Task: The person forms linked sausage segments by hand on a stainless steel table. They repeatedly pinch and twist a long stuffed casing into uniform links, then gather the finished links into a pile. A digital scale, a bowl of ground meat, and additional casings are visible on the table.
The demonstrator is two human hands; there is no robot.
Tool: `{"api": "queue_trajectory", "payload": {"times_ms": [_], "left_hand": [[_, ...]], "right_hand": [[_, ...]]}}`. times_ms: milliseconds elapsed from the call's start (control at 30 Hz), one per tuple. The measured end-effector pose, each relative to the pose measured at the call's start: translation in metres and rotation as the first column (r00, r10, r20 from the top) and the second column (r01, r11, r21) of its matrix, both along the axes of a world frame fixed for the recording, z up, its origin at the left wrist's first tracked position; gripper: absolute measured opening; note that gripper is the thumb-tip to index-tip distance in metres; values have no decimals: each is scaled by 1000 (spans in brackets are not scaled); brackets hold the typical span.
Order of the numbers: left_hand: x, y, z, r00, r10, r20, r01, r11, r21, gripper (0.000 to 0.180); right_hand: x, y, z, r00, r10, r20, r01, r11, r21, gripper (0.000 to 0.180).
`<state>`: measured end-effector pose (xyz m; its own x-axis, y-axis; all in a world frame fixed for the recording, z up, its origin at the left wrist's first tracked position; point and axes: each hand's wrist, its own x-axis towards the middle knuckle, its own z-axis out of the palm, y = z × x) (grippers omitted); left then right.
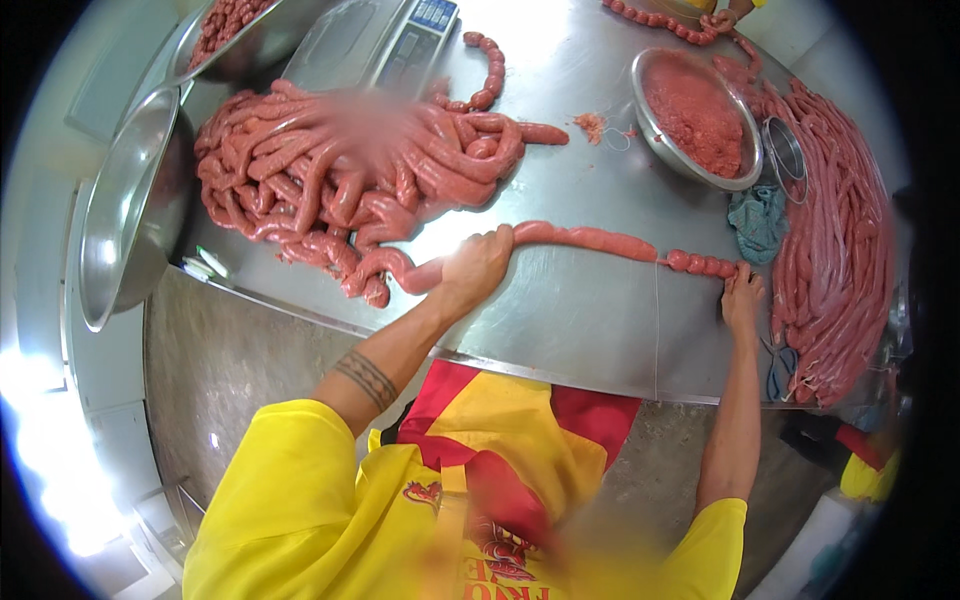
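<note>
My left hand [478, 266] is closed around a long raw sausage rope [590, 239] near the table's front edge. Leftward, the rope runs from my fist toward a large heap of coiled sausage [300, 165]. To the right it narrows into several short links [697, 263], stretched just over the steel table [590, 325]. My right hand [741, 298] pinches the far end of those links. A thin white string [657, 325] crosses the rope where the links begin and trails down over the table edge.
Beyond my right hand lie a teal cloth [757, 222], scissors [778, 368] and a big pile of pale sausage casings [835, 250]. A steel bowl [652, 130] holds ground meat. A scale [410, 50] and an upright-tilted steel basin [125, 215] stand left. Another person's hand [740, 8] shows far right.
</note>
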<state>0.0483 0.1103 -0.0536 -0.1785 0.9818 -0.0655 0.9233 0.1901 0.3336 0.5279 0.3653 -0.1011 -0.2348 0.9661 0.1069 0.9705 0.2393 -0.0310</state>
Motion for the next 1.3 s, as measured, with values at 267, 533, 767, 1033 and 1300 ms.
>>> {"api": "queue_trajectory", "payload": {"times_ms": [267, 533, 767, 1033, 1300], "left_hand": [[-25, -80, 12, 980, 164, -109, -128, 951, 283, 33], [-16, -105, -10, 994, 105, -11, -99, 964, 248, 35], [-20, -122, 2, 996, 92, 14, -92, 960, 265, 43], [23, -71, 31, 988, 61, 140, -112, 912, 395, 61], [152, 117, 5, 716, -697, -38, 608, 597, 524, 35]], "right_hand": [[-59, -35, 51, 993, 52, 110, -66, 989, 134, 53], [-381, -231, 37, 343, 639, -689, -748, 629, 211, 53], [-278, -109, 20, 698, 567, -438, -499, 823, 270, 48], [-77, -227, 104, 988, -76, -132, 35, 955, -294, 26], [4, -260, 30, 28, -156, -987, 538, 835, -117, 40]]}}
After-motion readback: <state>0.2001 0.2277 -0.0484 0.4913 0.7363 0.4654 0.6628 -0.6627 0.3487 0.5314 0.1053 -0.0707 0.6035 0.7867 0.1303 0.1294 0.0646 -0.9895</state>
